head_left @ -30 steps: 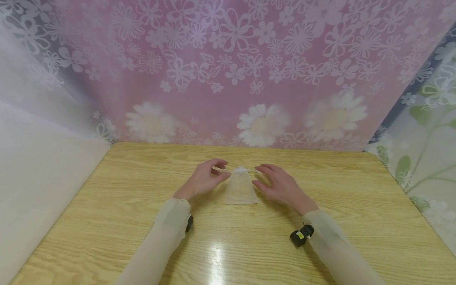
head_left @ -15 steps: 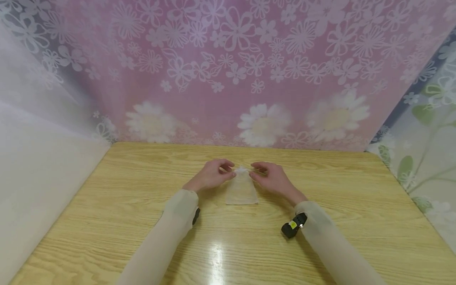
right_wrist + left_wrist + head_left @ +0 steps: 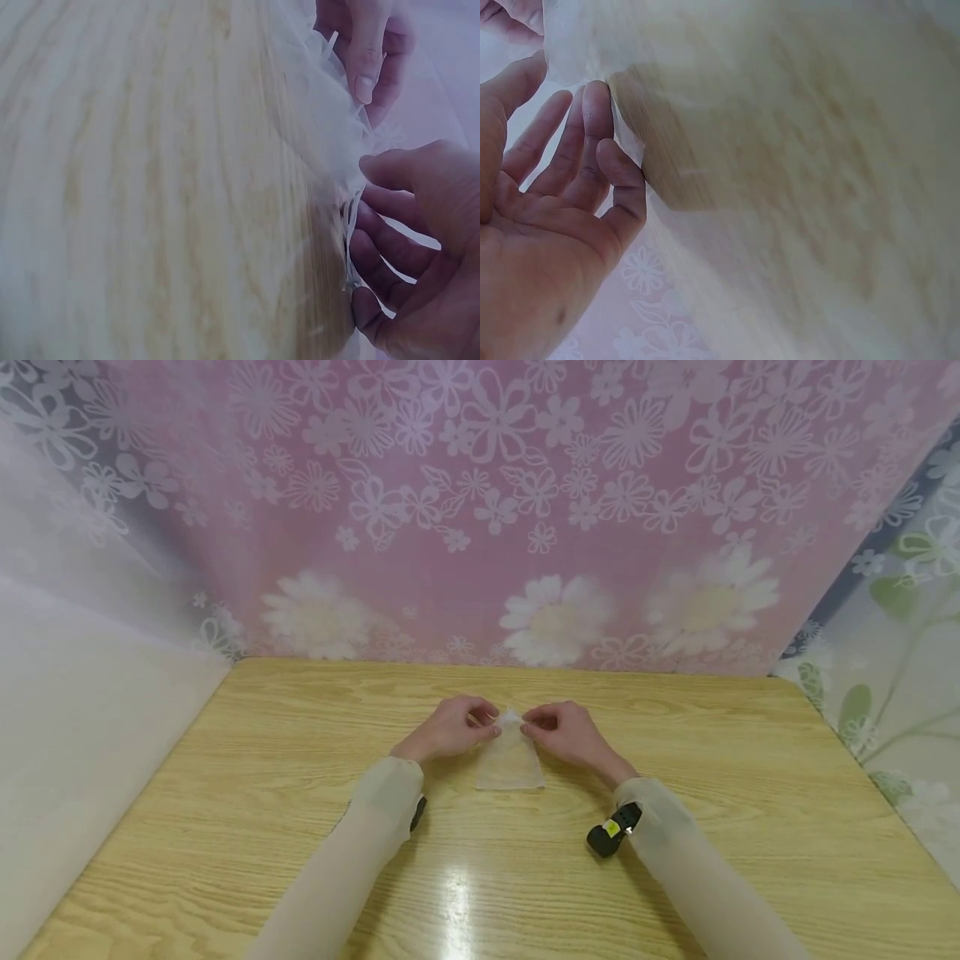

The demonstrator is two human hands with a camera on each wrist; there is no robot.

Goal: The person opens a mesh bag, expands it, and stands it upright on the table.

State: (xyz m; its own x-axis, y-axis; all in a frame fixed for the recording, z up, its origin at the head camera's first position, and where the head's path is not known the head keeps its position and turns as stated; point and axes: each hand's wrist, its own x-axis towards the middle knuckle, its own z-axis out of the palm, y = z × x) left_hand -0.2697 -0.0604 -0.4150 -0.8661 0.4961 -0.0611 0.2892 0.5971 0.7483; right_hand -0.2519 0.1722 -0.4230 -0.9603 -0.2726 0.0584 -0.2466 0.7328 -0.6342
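A small sheer white drawstring pouch (image 3: 510, 764) lies flat on the table, its gathered neck toward the far edge. My left hand (image 3: 453, 727) is at the left of the neck. Its thumb touches the pouch's edge in the left wrist view, with a gap between thumb and forefinger. At the right side of the neck, my right hand (image 3: 566, 731) pinches the gathered fabric between thumb and forefinger. Thin white cords (image 3: 349, 232) hang beside the right fingers in the right wrist view. The pouch looks flat and see-through.
The pouch rests on a wood-grain table (image 3: 225, 827). A pink flowered curtain (image 3: 420, 552) hangs behind the far edge, with pale cloth (image 3: 90, 693) at the left and leafy cloth (image 3: 892, 693) at the right. A black wrist camera (image 3: 611, 832) sits on the right wrist.
Both hands have moved inward along the cords to the pouch's neck. The right thumb and forefinger have closed together there. The pouch has barely moved.
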